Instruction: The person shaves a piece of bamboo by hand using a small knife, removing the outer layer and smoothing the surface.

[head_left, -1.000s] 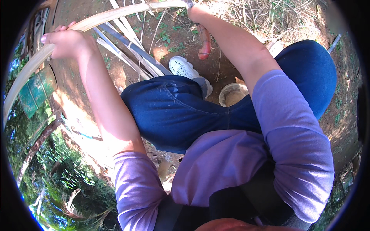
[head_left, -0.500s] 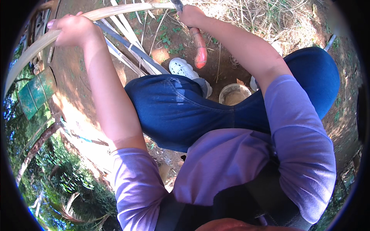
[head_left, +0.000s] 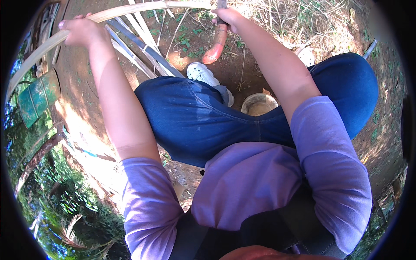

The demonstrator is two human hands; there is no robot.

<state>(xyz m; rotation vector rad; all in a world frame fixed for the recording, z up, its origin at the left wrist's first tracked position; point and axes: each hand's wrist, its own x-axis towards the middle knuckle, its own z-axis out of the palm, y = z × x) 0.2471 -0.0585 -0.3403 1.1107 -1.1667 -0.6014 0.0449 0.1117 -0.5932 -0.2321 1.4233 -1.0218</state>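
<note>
At the upper left, my left hand point(head_left: 84, 32) is closed round a long, pale split bamboo strip point(head_left: 138, 8). The strip curves from the left rim across the top of the view. My right hand point(head_left: 230, 19), at the top middle, grips a knife with a curved reddish-orange handle point(head_left: 215, 45). The handle's rounded end points down toward me. Only the base of the grey blade shows, by the right end of the strip; the rest runs out of the top edge. Whether blade and strip touch, I cannot tell.
Several split strips point(head_left: 143, 37) lie on the soil beyond my left knee. A round bowl point(head_left: 260, 104) stands between my legs, near my white clog point(head_left: 201, 73). Dry shavings point(head_left: 312, 26) cover the ground at the upper right. A green panel point(head_left: 39, 97) and foliage are at left.
My right hand and the knife have moved right along the strip, and the handle's end has swung left and up. My left hand still holds the strip, almost unmoved.
</note>
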